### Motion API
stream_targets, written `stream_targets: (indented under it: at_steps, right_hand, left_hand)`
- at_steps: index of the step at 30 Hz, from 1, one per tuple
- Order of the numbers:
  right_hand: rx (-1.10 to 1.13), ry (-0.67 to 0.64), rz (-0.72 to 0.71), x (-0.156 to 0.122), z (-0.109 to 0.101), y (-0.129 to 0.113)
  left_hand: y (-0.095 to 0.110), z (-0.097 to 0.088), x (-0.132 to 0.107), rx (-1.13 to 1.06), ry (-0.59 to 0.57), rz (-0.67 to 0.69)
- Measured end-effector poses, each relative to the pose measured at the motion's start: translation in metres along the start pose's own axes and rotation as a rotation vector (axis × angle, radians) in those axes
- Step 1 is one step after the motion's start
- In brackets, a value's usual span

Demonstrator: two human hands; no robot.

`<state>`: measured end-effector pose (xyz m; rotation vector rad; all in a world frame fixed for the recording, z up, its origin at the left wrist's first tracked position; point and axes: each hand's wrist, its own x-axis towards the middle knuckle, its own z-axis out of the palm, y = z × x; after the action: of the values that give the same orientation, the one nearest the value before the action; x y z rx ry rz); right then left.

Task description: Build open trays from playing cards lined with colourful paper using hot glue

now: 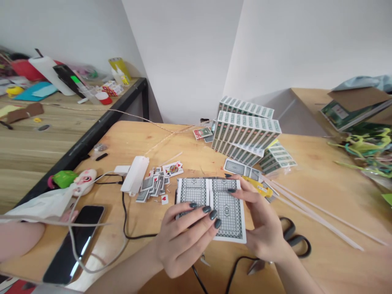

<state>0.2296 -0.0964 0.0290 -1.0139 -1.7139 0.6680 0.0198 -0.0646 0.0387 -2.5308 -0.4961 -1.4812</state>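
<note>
My left hand (188, 237) lies across the lower left front of a panel of playing cards (228, 210), backs toward me, with its fingers together on it. The panel shows grey patterned card backs side by side, with a narrow seam between them. My right hand (263, 218) grips the panel's right side, fingertips on its front and upper edge. What is behind the panel is hidden. Left of it lie cut card pieces (153, 185) and a card with a court figure (173, 169). A yellow utility knife (259, 187) lies beyond my right hand, near more joined cards (235, 167).
Stacked card boxes (245, 130) stand at the back. Black-handled scissors (289, 237) and white strips (318, 216) lie on the right. Leftward are a white power strip (135, 175), cables, a phone (75, 245) and a doll (84, 182). An opened carton (358, 106) sits far right.
</note>
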Motion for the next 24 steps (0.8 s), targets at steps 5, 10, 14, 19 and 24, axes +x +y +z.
stream_targets:
  at_steps: [5,10,14,19,24]
  right_hand:
    - [0.068,0.002,0.094,-0.006,0.000,0.006]
    - [-0.049,0.017,0.023,0.000,0.002,-0.006]
    - [-0.362,0.035,-0.177,0.010,0.004,-0.029]
    - [-0.616,0.026,-0.332,0.012,0.001,-0.046]
    - [-0.707,-0.024,-0.389,0.009,-0.002,-0.050]
  left_hand:
    - [0.000,0.004,0.001,0.008,0.000,0.009]
    - [0.002,-0.005,0.012,0.053,-0.101,-0.148]
    - [-0.002,-0.016,0.017,0.149,-0.122,-0.321]
    - [-0.008,-0.022,0.020,0.192,-0.167,-0.346]
    - [-0.013,-0.024,0.023,0.159,-0.179,-0.255]
